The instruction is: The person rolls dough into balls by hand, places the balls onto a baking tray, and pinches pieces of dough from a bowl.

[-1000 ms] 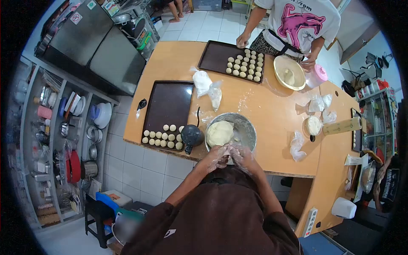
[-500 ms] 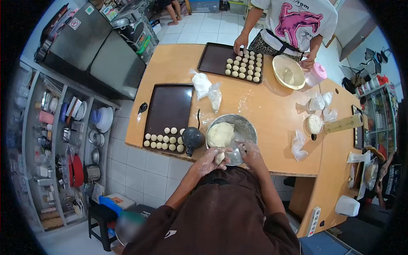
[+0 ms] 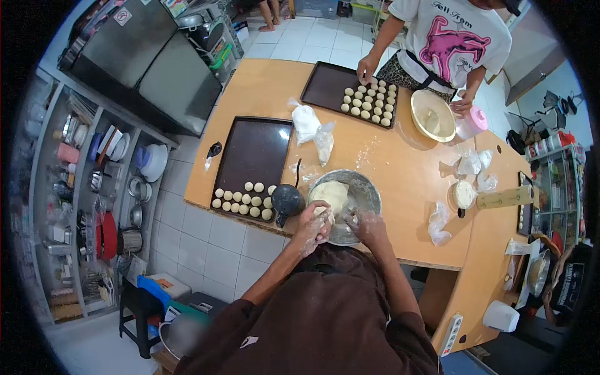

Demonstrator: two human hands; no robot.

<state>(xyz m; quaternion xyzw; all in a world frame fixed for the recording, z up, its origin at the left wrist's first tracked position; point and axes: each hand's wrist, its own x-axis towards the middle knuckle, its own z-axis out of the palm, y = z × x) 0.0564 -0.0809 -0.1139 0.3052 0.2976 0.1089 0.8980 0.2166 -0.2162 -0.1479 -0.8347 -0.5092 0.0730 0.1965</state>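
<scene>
A metal bowl [image 3: 374,195] stands at the table's near edge with a large pale lump of dough [image 3: 329,194] in it. My left hand [image 3: 312,228], dusted with flour, is closed round a small piece of dough [image 3: 323,214] at the bowl's left rim. Over the right side of the bowl is my right hand [image 3: 367,226], floury, its fingers curled in; what they hold, if anything, is hidden. Left of the bowl, a dark baking tray [image 3: 255,150] carries rows of dough balls [image 3: 246,199] along its near end.
A dark round object with a thin curved stem [image 3: 287,200] sits between tray and bowl. Bags of white powder [image 3: 306,124] lie behind. Across the table a person [image 3: 459,47] reaches over a second tray [image 3: 322,84] of dough balls, beside a cream bowl [image 3: 433,114].
My left hand has turned and risen slightly; the dough that poked out below its fingers no longer shows there. The whole view has shifted a little. The other person's hand remains by the far tray.
</scene>
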